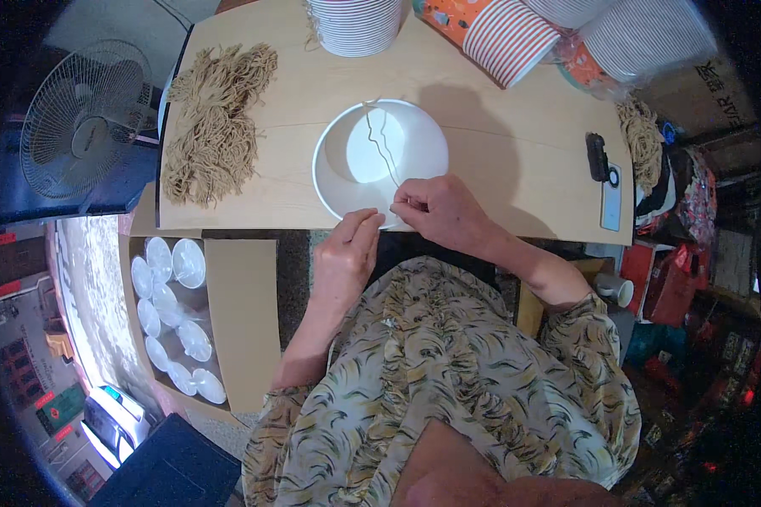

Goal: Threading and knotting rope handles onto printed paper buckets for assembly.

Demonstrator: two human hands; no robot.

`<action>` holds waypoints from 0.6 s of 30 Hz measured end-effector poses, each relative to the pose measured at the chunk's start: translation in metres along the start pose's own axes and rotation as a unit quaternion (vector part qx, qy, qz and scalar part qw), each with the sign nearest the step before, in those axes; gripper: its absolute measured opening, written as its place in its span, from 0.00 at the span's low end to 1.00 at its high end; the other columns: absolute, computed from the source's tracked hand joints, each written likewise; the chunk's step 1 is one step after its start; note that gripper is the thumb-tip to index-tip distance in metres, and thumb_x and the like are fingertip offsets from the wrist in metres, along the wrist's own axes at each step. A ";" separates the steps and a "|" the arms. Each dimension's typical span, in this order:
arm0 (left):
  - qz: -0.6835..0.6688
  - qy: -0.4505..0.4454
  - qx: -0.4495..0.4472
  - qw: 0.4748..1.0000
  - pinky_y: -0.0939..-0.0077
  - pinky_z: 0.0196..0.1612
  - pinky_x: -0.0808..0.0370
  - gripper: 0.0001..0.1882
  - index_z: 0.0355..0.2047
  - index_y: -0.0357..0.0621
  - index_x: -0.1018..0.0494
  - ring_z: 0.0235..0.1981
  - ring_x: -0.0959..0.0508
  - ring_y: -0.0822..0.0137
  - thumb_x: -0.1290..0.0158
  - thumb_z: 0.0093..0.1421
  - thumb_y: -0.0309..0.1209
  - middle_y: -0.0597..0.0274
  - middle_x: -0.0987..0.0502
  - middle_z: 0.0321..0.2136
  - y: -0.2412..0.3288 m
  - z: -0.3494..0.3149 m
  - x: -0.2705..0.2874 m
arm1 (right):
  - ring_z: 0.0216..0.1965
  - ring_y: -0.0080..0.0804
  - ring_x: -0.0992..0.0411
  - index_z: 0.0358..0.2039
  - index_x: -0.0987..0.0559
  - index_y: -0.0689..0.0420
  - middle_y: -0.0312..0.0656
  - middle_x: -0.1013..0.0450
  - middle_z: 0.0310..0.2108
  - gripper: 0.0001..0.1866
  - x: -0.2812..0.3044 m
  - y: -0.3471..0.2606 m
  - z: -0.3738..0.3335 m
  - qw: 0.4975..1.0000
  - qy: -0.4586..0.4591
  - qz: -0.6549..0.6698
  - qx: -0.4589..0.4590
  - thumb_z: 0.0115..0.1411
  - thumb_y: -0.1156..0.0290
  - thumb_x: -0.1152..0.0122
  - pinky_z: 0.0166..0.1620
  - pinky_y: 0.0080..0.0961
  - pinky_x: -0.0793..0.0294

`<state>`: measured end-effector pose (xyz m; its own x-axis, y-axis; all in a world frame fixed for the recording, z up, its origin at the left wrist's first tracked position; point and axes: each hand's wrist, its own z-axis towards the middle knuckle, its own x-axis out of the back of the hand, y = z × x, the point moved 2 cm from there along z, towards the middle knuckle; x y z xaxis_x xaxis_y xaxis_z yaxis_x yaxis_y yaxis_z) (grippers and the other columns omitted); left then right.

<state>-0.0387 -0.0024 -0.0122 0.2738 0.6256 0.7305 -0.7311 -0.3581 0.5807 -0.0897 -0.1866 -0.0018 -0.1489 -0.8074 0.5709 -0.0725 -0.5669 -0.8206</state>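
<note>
A white round paper tub (pixel 334 160) stands at the front edge of the table, its open mouth facing up at me. A thin beige string (pixel 384 149) runs from its far rim down across the inside to my right hand (pixel 444 211). That hand is closed in a pinch on the string over the near right rim. My left hand (pixel 347 252) is also closed, its thumb and fingertips pressed together at the near rim; what lies between them is hidden. The two hands are close but apart.
Bundled beige strings (pixel 216 127) lie at the table's left. Stacked paper tubs (pixel 355 25) line the back, some tipped over (pixel 511 42). A phone (pixel 610 198) and a black object (pixel 597 156) lie at right. A carton (pixel 241 329) of clear plastic cups and a fan (pixel 89 127) stand left.
</note>
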 end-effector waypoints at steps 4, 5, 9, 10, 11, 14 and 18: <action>0.004 -0.007 -0.004 1.000 0.67 0.34 0.19 0.12 0.40 0.42 0.21 0.34 0.17 0.56 0.41 0.54 0.20 0.59 0.20 0.39 0.002 0.004 0.002 | 0.22 0.42 0.24 0.29 0.19 0.60 0.47 0.24 0.20 0.10 0.001 -0.001 0.001 0.992 -0.063 -0.102 0.024 0.60 0.65 0.39 0.28 0.37 0.26; 0.009 -0.014 -0.007 1.000 0.67 0.33 0.20 0.12 0.40 0.43 0.21 0.33 0.18 0.57 0.42 0.55 0.20 0.60 0.21 0.38 0.003 0.007 0.003 | 0.24 0.46 0.23 0.29 0.18 0.59 0.47 0.24 0.20 0.11 0.001 -0.002 0.002 0.985 -0.073 -0.147 0.054 0.60 0.64 0.40 0.29 0.39 0.26; 0.018 -0.044 0.019 0.999 0.65 0.30 0.21 0.15 0.43 0.49 0.20 0.30 0.19 0.58 0.42 0.55 0.20 0.61 0.23 0.34 0.007 0.021 0.010 | 0.27 0.51 0.23 0.31 0.19 0.57 0.48 0.24 0.22 0.10 0.008 -0.014 0.010 0.958 -0.127 -0.252 0.046 0.62 0.64 0.43 0.31 0.44 0.26; 0.006 -0.062 0.019 0.998 0.64 0.29 0.21 0.16 0.44 0.51 0.20 0.28 0.19 0.58 0.42 0.55 0.21 0.61 0.24 0.33 0.006 0.025 0.012 | 0.27 0.51 0.23 0.33 0.19 0.56 0.48 0.24 0.22 0.10 0.010 -0.015 0.012 0.951 -0.151 -0.267 0.043 0.62 0.65 0.44 0.31 0.44 0.26; -0.006 -0.079 0.019 0.997 0.63 0.28 0.22 0.17 0.44 0.54 0.19 0.27 0.20 0.58 0.41 0.55 0.21 0.61 0.25 0.32 0.005 0.028 0.013 | 0.28 0.52 0.23 0.34 0.20 0.56 0.48 0.24 0.22 0.09 0.012 -0.017 0.014 0.943 -0.175 -0.281 0.041 0.63 0.66 0.46 0.31 0.45 0.26; -0.003 -0.091 0.024 0.996 0.64 0.27 0.23 0.17 0.44 0.56 0.19 0.25 0.21 0.58 0.41 0.55 0.22 0.60 0.26 0.30 0.001 0.032 0.014 | 0.29 0.52 0.23 0.37 0.20 0.57 0.50 0.24 0.24 0.09 0.019 -0.025 0.019 0.961 -0.124 -0.245 0.022 0.64 0.68 0.46 0.33 0.46 0.25; -0.070 -0.035 0.068 0.995 0.68 0.25 0.25 0.16 0.42 0.52 0.18 0.22 0.22 0.60 0.42 0.56 0.18 0.58 0.27 0.25 -0.005 0.039 0.020 | 0.26 0.47 0.23 0.39 0.20 0.58 0.49 0.25 0.24 0.08 0.030 -0.024 0.011 0.982 0.104 -0.129 0.087 0.63 0.70 0.43 0.31 0.38 0.24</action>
<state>-0.0053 -0.0152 0.0140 0.4144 0.6274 0.6593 -0.5925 -0.3639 0.7187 -0.0821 -0.1995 0.0352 -0.3468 -0.5928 0.7268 0.0332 -0.7822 -0.6222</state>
